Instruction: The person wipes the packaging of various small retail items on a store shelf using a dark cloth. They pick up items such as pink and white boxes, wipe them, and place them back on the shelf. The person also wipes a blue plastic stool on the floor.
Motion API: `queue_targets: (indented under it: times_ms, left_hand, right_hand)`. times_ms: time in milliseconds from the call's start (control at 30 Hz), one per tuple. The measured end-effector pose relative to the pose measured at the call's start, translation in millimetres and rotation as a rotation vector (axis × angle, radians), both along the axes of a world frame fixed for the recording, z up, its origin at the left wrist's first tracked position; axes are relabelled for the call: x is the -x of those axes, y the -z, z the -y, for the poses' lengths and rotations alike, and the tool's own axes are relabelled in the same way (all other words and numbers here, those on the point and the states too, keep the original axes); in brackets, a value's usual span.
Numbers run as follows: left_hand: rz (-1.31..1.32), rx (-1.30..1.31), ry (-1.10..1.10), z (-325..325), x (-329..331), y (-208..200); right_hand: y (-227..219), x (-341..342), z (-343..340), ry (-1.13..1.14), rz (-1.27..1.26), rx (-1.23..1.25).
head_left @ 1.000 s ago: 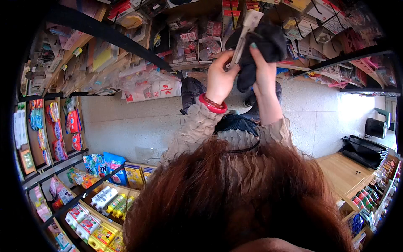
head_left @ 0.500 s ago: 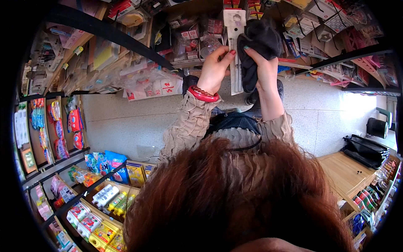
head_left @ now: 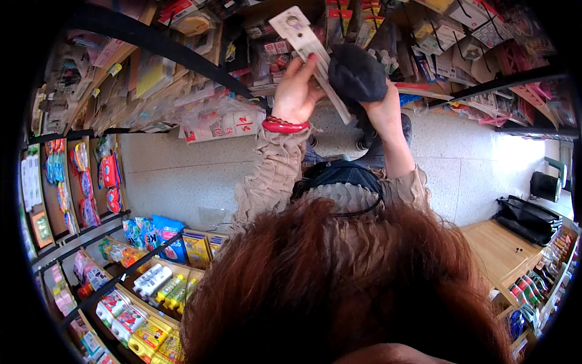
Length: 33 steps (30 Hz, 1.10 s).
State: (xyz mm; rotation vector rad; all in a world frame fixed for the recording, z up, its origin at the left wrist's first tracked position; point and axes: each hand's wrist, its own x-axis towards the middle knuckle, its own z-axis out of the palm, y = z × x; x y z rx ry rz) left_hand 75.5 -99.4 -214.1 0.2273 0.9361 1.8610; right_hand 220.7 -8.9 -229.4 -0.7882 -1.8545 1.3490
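My left hand [head_left: 296,94], with a red bracelet and a beaded one at the wrist, grips a long narrow white packet [head_left: 308,43] by its left edge. The thumb lies on its front, and a small figure is printed on its wide top end. The packet slants from upper left to lower right; what is inside it I cannot make out. Bunched in my right hand [head_left: 383,110] is a dark grey cloth [head_left: 357,73], pressed close against the packet's right side. The cloth hides most of the right fingers.
Ahead, a shelf holds small boxes and bagged goods [head_left: 276,57], with hanging packs on hooks at the right [head_left: 436,42]. A black shelf bar [head_left: 182,51] crosses at the left. Bottles [head_left: 151,282] stand on shelves behind left. A wooden counter [head_left: 488,249] and black bag [head_left: 527,218] are at the right.
The packet has gone from nearly upright to a slant, its top end swung left. The left hand has shifted slightly left, and the cloth is bunched more compactly, lower over the right hand.
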Motion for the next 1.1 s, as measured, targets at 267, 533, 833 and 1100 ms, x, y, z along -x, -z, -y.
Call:
queue_targets:
  times_ms: [267,533,833,1100]
  left_hand:
    - [-0.178,0.102,-0.224,-8.3,0.2,-11.2]
    - [-0.224,0.12,-0.23,-8.4,-28.9,-12.6]
    - [-0.239,0.097,-0.331,1.3,-28.0,-12.5]
    - [-0.21,0.06,-0.358,2.9,-2.9,-23.6]
  right_hand:
    - [-5.6,6.7,7.8,0.193,-0.363,0.284]
    - [-13.4,22.9,17.0,0.086,-0.094,0.089]
    - [-40.9,18.6,16.8,0.036,0.038,-0.08]
    - [-31.2,-2.7,7.1,-0.079,0.002,0.047]
